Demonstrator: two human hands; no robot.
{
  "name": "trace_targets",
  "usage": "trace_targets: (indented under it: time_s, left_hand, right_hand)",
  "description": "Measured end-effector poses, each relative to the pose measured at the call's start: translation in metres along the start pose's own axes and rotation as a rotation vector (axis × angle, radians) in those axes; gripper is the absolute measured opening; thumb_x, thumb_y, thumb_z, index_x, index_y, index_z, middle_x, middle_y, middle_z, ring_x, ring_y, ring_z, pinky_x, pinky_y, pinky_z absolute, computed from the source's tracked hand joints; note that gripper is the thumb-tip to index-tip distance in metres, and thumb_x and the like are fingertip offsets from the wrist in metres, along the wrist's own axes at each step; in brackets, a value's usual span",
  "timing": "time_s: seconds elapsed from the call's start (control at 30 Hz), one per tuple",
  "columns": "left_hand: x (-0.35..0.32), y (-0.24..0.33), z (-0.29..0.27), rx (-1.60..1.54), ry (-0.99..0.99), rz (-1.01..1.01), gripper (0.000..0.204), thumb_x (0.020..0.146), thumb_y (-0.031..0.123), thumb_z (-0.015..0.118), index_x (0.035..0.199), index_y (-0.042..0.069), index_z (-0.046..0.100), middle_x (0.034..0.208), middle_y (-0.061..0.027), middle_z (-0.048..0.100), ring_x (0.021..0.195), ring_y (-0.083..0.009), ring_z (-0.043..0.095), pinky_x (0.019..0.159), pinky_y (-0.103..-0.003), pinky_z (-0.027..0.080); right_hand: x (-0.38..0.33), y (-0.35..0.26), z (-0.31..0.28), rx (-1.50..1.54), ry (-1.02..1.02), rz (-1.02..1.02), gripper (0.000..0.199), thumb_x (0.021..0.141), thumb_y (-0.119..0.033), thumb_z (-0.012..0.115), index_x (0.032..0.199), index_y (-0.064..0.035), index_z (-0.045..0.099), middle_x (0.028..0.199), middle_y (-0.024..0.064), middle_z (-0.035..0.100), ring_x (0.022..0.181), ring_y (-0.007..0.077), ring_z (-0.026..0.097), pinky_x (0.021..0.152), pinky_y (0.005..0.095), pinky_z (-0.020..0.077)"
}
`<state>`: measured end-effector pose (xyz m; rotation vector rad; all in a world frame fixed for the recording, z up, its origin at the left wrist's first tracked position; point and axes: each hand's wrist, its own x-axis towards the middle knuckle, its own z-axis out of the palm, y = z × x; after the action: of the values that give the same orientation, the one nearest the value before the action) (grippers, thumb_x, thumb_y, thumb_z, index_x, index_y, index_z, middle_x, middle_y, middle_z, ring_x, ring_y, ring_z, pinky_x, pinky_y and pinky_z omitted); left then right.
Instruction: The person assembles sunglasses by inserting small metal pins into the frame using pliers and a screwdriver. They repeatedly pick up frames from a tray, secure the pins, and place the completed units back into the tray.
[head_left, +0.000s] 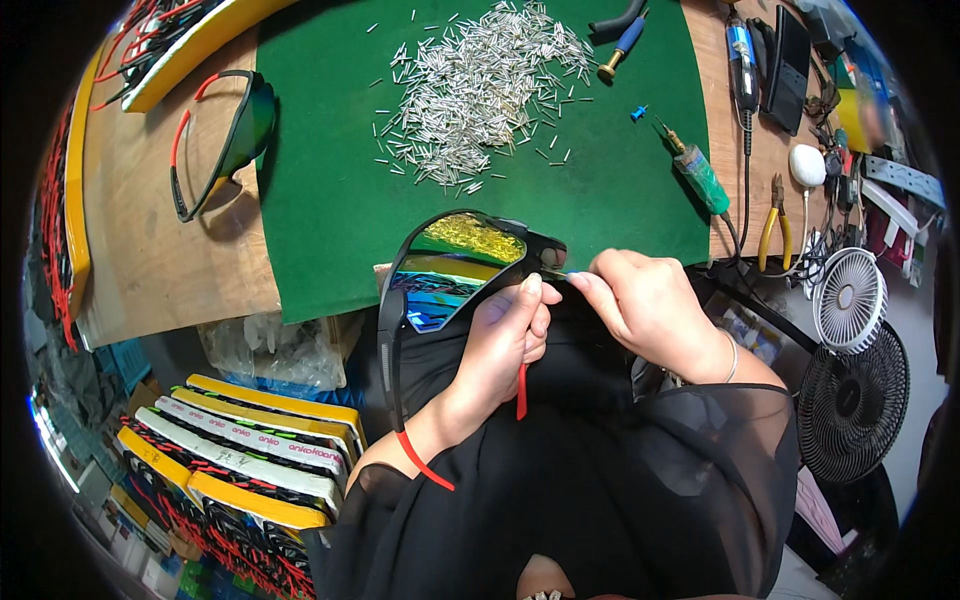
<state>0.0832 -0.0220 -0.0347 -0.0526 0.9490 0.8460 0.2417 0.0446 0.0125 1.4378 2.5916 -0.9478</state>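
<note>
A green mat [330, 190] covers the middle of the wooden desk [150, 250], and everything else sits around it. Far left of the mat, yellow trays [75, 200] packed with red-and-black frames line the desk's edge. Just left of the mat, with one lens resting on its border, lies a spare pair of sunglasses [225, 140] with a dark lens and red-tipped arms. Below the mat's left corner, off the desk, a stack of yellow and white trays [250, 440] holds more frames. On the mat's upper half spreads a loose heap of small silver pins [480, 85]. At the mat's right edge lies a green-handled tool [700, 175] with a cord, and further right of the mat are yellow-handled pliers [772, 225], then a small white fan [848, 298] and a black fan [855, 400] lower down.

At the mat's near edge the person holds mirrored sunglasses [450, 270] over their lap. The left hand [505, 335] comes up from below, its grip wrapped around the frame's right end with the thumb pressed up against the rim. The right hand [645, 300] reaches in from the right, its grip pinched together, thumb and forefinger tips meeting at the hinge corner of the frame; what they pinch there is too small to tell.
</note>
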Motion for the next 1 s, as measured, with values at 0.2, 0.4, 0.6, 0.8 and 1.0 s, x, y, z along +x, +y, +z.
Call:
trace_targets:
  time_s: [0.2, 0.4, 0.6, 0.8, 1.0]
  left_hand:
    - [0.001, -0.001, -0.002, -0.012, -0.048, -0.008, 0.028, 0.094, 0.028, 0.043, 0.087, 0.003, 0.051, 0.058, 0.0020, 0.042, 0.042, -0.0029, 0.028, 0.039, -0.017, 0.023]
    - [0.002, -0.001, -0.004, -0.004, -0.045, -0.002, 0.028, 0.094, 0.028, 0.041, 0.088, 0.003, 0.051, 0.058, 0.0016, 0.042, 0.041, -0.0029, 0.027, 0.038, -0.018, 0.022]
    - [0.002, -0.001, -0.003, 0.022, -0.032, 0.006, 0.029, 0.094, 0.028, 0.041, 0.087, 0.002, 0.052, 0.057, 0.0020, 0.042, 0.041, -0.0029, 0.027, 0.038, -0.018, 0.022]
    - [0.001, -0.001, -0.002, -0.005, -0.031, -0.009, 0.029, 0.094, 0.028, 0.041, 0.087, 0.002, 0.052, 0.056, 0.0021, 0.042, 0.039, -0.0028, 0.025, 0.038, -0.018, 0.020]
    - [0.003, -0.001, -0.003, -0.011, -0.036, -0.012, 0.029, 0.094, 0.028, 0.041, 0.086, 0.003, 0.052, 0.056, 0.0022, 0.042, 0.040, -0.0027, 0.026, 0.038, -0.018, 0.021]
  right_hand:
    - [0.002, -0.008, -0.002, 0.127, 0.223, -0.094, 0.022, 0.081, -0.019, 0.060, 0.071, -0.0015, 0.049, 0.062, 0.0143, 0.054, 0.054, 0.0297, 0.056, 0.049, 0.0360, 0.0464]
    - [-0.003, -0.002, 0.002, 0.081, 0.110, -0.067, 0.023, 0.079, -0.019, 0.062, 0.081, -0.0011, 0.048, 0.068, 0.0140, 0.054, 0.058, 0.0301, 0.056, 0.051, 0.0364, 0.0466]
    - [-0.001, -0.003, -0.001, 0.046, 0.056, -0.022, 0.023, 0.077, -0.018, 0.064, 0.083, -0.0012, 0.048, 0.072, 0.0133, 0.054, 0.060, 0.0291, 0.057, 0.051, 0.0353, 0.0467]
    - [0.001, -0.010, 0.000, 0.178, 0.219, -0.037, 0.022, 0.081, -0.018, 0.060, 0.070, -0.0013, 0.050, 0.061, 0.0143, 0.054, 0.054, 0.0306, 0.055, 0.048, 0.0365, 0.0457]
    - [-0.002, -0.003, 0.000, 0.094, 0.137, -0.048, 0.024, 0.079, -0.021, 0.062, 0.077, -0.0008, 0.050, 0.062, 0.0133, 0.052, 0.055, 0.0309, 0.055, 0.050, 0.0368, 0.0457]
